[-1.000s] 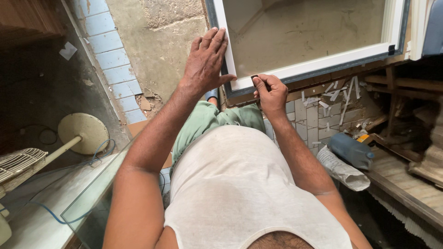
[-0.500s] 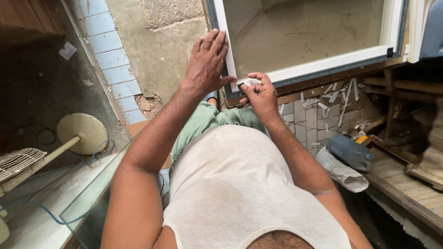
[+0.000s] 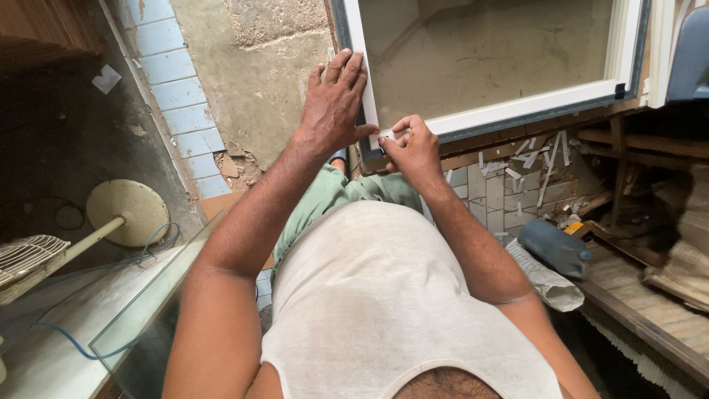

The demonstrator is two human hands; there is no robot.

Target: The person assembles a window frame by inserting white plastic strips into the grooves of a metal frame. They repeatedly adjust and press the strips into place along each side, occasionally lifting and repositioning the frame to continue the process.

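Left hand point(image 3: 334, 100) lies flat, fingers spread wide, on the left side rail of a white window frame point(image 3: 517, 107) lying on the floor ahead of the person. Right hand point(image 3: 413, 148) sits at the frame's near-left corner, fingers pinched narrow; whether they grip anything I cannot tell. The 2 hands are just beside each other. A glass sheet point(image 3: 140, 310) leans at lower left, near a pedestal fan point(image 3: 125, 214). A grey bottle point(image 3: 554, 247) lies to the right, among white scraps point(image 3: 546, 159).
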